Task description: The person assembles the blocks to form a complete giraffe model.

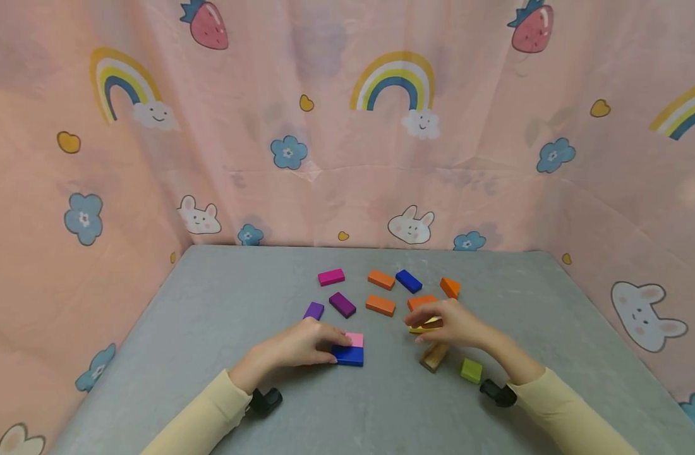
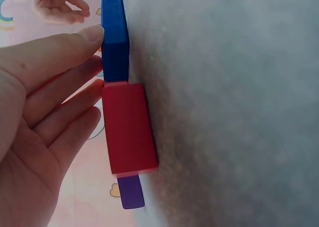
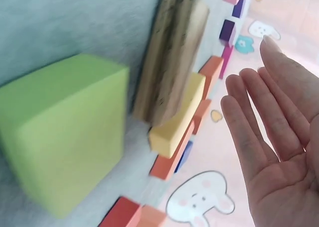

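My left hand rests on a blue block and a pink block, which lie side by side. In the left wrist view the thumb touches the top of the blue block, and the other fingertips reach toward a red block that my hand covers in the head view. My right hand hovers with relaxed fingers over a yellow block, holding nothing. Just below that hand lies a brown wood-grained block, with a green block near the right wrist.
Farther back lie a magenta block, a dark purple block, a violet block, a dark blue block, several orange blocks and an orange triangular block. A patterned pink curtain surrounds the grey table.
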The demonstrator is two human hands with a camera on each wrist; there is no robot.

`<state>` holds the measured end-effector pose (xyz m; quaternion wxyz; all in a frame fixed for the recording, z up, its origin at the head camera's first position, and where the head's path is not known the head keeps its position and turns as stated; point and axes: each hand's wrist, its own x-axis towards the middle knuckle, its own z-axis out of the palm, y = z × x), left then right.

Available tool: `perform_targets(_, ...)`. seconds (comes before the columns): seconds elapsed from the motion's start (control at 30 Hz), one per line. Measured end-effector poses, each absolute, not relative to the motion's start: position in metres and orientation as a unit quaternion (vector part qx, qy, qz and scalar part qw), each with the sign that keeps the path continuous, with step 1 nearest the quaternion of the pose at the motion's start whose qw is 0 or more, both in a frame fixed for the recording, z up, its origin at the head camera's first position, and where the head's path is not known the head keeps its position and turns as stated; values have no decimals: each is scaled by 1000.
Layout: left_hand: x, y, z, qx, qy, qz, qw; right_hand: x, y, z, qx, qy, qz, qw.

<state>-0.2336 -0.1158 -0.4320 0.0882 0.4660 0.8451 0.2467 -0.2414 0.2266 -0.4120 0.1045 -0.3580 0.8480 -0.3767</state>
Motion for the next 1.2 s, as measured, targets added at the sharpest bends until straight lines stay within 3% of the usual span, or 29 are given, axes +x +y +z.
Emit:
perform_targets(0.17,-234,-116,-433,458,847,253,96,-238,239,-415,-371,850,-362,95)
perform_targets(1.2,-235,-115,-435,442,851,266,102,-233,268,-432,-346,849,-368,158)
